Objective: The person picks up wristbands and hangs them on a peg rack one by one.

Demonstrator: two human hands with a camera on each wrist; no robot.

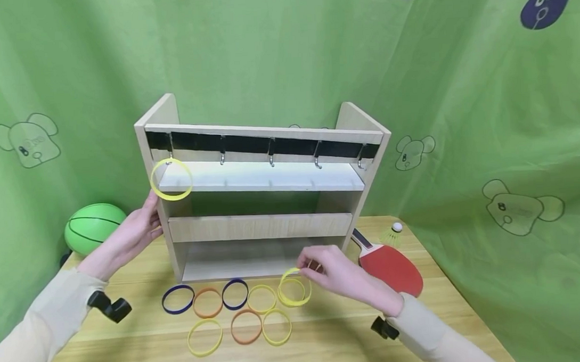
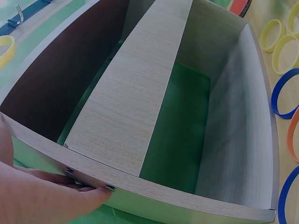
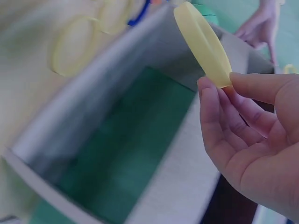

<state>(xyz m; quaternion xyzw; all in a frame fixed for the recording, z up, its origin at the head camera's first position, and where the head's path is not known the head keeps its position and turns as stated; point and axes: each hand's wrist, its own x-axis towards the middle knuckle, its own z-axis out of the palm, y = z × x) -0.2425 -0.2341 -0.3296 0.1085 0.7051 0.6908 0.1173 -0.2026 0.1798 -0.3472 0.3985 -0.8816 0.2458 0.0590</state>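
Observation:
My right hand [image 1: 331, 267] pinches a yellow wristband [image 3: 203, 44] between thumb and fingertips, raised above the table. In the head view this band overlaps another yellow wristband [image 1: 300, 288] lying below it. My left hand [image 1: 137, 229] touches the outer left side of a light wooden rack [image 1: 260, 227], its fingers lying along the side panel [image 2: 187, 200]. One yellow wristband [image 1: 172, 197] hangs from the leftmost metal hook [image 1: 171, 142]. The other hooks along the black strip [image 1: 293, 146] carry nothing.
Several wristbands lie before the rack, among them a blue wristband [image 1: 178, 311], an orange wristband [image 1: 246, 342] and a yellow wristband [image 1: 205, 354]. A green ball [image 1: 92, 228] sits left; a red paddle [image 1: 391, 268] and a shuttlecock [image 1: 396, 228] lie right. Green curtain surrounds the table.

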